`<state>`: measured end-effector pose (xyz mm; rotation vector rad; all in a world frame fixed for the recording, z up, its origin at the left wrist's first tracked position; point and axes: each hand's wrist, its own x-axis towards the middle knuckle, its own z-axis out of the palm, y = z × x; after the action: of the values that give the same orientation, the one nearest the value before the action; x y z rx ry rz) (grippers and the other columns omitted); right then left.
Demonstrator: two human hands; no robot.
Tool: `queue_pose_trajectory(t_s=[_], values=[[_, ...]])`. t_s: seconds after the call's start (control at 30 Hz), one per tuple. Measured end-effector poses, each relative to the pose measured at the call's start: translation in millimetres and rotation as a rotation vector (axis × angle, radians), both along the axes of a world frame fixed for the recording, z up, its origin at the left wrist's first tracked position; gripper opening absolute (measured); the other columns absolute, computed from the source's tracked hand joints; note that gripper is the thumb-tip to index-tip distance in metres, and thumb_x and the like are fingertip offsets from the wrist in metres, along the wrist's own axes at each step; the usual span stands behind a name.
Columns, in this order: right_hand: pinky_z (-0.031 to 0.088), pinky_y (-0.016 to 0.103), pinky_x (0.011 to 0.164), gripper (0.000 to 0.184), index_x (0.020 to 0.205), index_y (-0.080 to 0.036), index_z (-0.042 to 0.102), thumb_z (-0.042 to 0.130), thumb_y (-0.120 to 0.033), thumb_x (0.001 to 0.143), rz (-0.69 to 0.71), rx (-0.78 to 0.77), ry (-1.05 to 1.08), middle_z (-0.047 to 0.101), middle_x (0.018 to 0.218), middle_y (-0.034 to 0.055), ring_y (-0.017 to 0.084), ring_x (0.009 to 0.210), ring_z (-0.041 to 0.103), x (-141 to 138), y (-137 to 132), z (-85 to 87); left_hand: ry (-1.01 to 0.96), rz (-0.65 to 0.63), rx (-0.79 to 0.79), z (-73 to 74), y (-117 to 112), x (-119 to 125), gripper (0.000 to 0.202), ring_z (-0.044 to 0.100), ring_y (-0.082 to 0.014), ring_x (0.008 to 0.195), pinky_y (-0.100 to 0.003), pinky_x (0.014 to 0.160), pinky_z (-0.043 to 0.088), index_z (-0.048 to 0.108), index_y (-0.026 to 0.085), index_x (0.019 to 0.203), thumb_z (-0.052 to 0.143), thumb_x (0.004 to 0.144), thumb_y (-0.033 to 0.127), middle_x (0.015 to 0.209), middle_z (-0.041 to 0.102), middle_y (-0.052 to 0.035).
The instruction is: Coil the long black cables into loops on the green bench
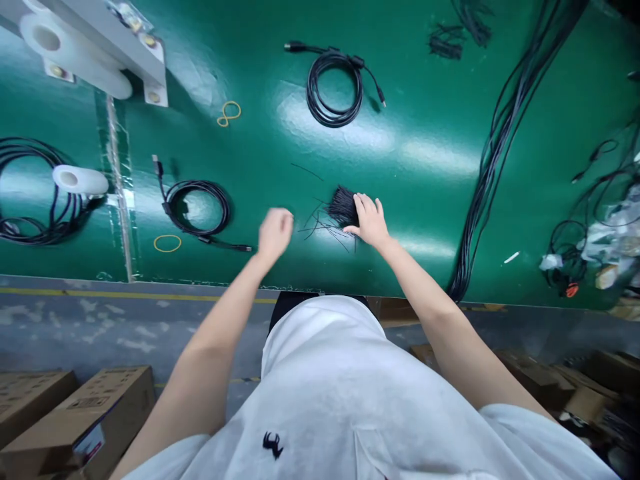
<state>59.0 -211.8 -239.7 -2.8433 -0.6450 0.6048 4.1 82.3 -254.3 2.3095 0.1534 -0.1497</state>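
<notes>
My right hand (370, 219) rests on a bundle of thin black twist ties (343, 204) on the green table (430, 167), fingers curled over its right side. A few loose ties (320, 230) lie scattered just left of the bundle. My left hand (274, 231) hovers above the table to the left of the ties, fingers closed in a loose fist; nothing shows in it. A coiled black cable (199, 208) with a plug lies left of that hand. Another coiled black cable (334, 88) lies farther back.
Two yellow rubber bands (167, 243) (229, 113) lie on the table. White rollers on a bracket (75, 50) and a white peg (80, 180) with cable loops stand at the left. A long cable bunch (493, 153) runs at the right. Cardboard boxes (75, 413) sit below.
</notes>
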Motion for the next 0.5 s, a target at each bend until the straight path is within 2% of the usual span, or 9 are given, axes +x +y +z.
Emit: queue_pose_trajectory(t_s=[0.03, 0.1, 0.17, 0.23, 0.37, 0.43, 0.5], values=[[0.013, 0.058, 0.117, 0.095, 0.151, -0.004, 0.024, 0.062, -0.057, 0.083, 0.012, 0.005, 0.002, 0.032, 0.152, 0.0242, 0.034, 0.143, 0.026, -5, 2, -2.2, 0.054, -0.128, 0.011, -2.6, -19, -17, 0.022, 0.055, -0.0232, 0.105, -0.038, 0.094, 0.044, 0.056, 0.015, 0.109, 0.058, 0.091, 0.027, 0.107, 0.059, -0.0108], [0.011, 0.058, 0.118, 0.104, 0.152, -0.003, 0.022, 0.070, -0.056, 0.077, 0.032, 0.008, 0.006, 0.029, 0.153, 0.0249, 0.035, 0.144, 0.023, -12, 6, -6.8, 0.095, -0.223, 0.053, -10.6, -53, -33, 0.043, 0.053, -0.0287, 0.112, -0.043, 0.097, 0.044, 0.052, 0.015, 0.119, 0.069, 0.083, 0.028, 0.117, 0.057, -0.0154], [0.009, 0.058, 0.118, 0.106, 0.152, -0.003, 0.022, 0.074, -0.052, 0.074, 0.034, 0.000, 0.006, 0.028, 0.154, 0.0249, 0.035, 0.145, 0.021, -15, 12, -9.7, 0.079, -0.237, 0.063, -20.3, -76, -27, 0.049, 0.052, -0.0305, 0.114, -0.045, 0.098, 0.043, 0.048, 0.013, 0.123, 0.070, 0.081, 0.024, 0.121, 0.054, -0.0179], [0.008, 0.058, 0.118, 0.102, 0.152, -0.004, 0.023, 0.075, -0.047, 0.075, 0.007, -0.010, -0.006, 0.027, 0.155, 0.0241, 0.034, 0.146, 0.021, -15, 19, -9.4, 0.049, -0.235, 0.036, -27.9, -91, -7, 0.043, 0.053, -0.0297, 0.112, -0.044, 0.098, 0.044, 0.049, 0.013, 0.120, 0.068, 0.082, 0.021, 0.117, 0.055, -0.0174], [0.012, 0.055, 0.118, 0.090, 0.150, -0.010, 0.030, 0.072, -0.045, 0.079, -0.116, 0.044, -0.077, 0.029, 0.155, 0.0210, 0.033, 0.145, 0.022, -18, 19, -3.2, 0.004, -0.158, -0.049, -29.2, -99, 25, 0.042, 0.058, -0.0240, 0.095, -0.041, 0.090, 0.048, 0.050, 0.013, 0.118, 0.068, 0.082, 0.024, 0.113, 0.053, -0.0148], [0.025, 0.045, 0.115, 0.076, 0.147, -0.012, 0.036, 0.066, -0.045, 0.084, -0.231, 0.120, -0.064, 0.039, 0.150, 0.0183, 0.028, 0.139, 0.035, -35, 1, 1.0, -0.027, -0.095, -0.053, -23.4, -91, 22, 0.044, 0.057, -0.0216, 0.089, -0.039, 0.087, 0.049, 0.050, 0.012, 0.120, 0.066, 0.082, 0.029, 0.116, 0.051, -0.0151], [0.039, 0.032, 0.104, 0.049, 0.135, -0.018, 0.051, 0.056, -0.041, 0.092, -0.456, 0.146, 0.002, 0.056, 0.135, 0.0111, 0.020, 0.122, 0.052, -71, -33, 8.4, -0.078, -0.043, 0.006, -14.3, -73, 4, 0.038, 0.055, -0.0241, 0.096, -0.041, 0.092, 0.046, 0.053, 0.013, 0.116, 0.061, 0.083, 0.031, 0.112, 0.052, -0.0136]])
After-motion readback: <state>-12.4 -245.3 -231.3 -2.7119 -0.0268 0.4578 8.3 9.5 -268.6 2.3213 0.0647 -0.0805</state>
